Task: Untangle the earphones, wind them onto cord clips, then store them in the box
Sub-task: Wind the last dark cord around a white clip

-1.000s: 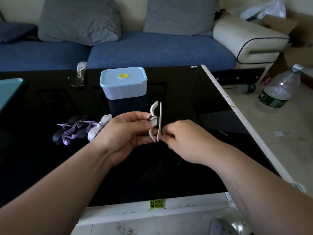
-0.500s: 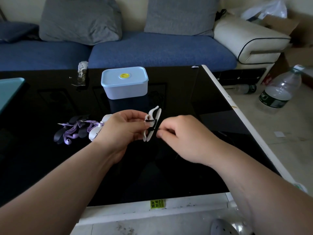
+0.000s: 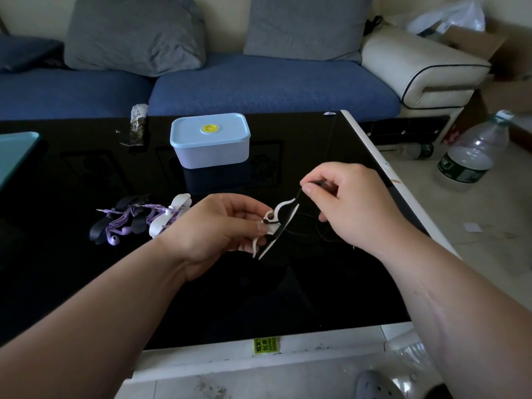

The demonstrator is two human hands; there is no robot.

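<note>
- Two bare hands are raised over the near half of the glossy black glass table (image 3: 259, 298).
- Left hand (image 3: 218, 231): the thumb and curled fingers (image 3: 260, 227) pinch the white, wavy-edged plastic cord clip (image 3: 283, 214) at its middle. The clip is tilted, with its upper end pointing up and to the right.
- Right hand (image 3: 354, 205): the thumb and index fingertip are pressed together on the thin black earphone cord (image 3: 298, 194), just above the clip's upper end. The other fingers are curled in.
- The cord runs taut from that pinch down to the clip's waist, where a dark turn crosses it. Slack trails below the right hand and is hard to trace against the dark glass.
- Left of the left hand, on the table, is a tangle of purple earphones (image 3: 123, 226). It is mixed with flat black clips (image 3: 98, 233) and another white clip (image 3: 180, 201), all touching.
- Farther back, mid-table, stands a pale blue rectangular plastic box (image 3: 210, 151). Its lid is on, and the lid has a yellow disc at its centre.
- Beyond the table's far edge is a blue fabric sofa (image 3: 259, 87) with grey cushions (image 3: 135, 33).
- On the floor to the right is a clear plastic water bottle (image 3: 472, 156).
</note>
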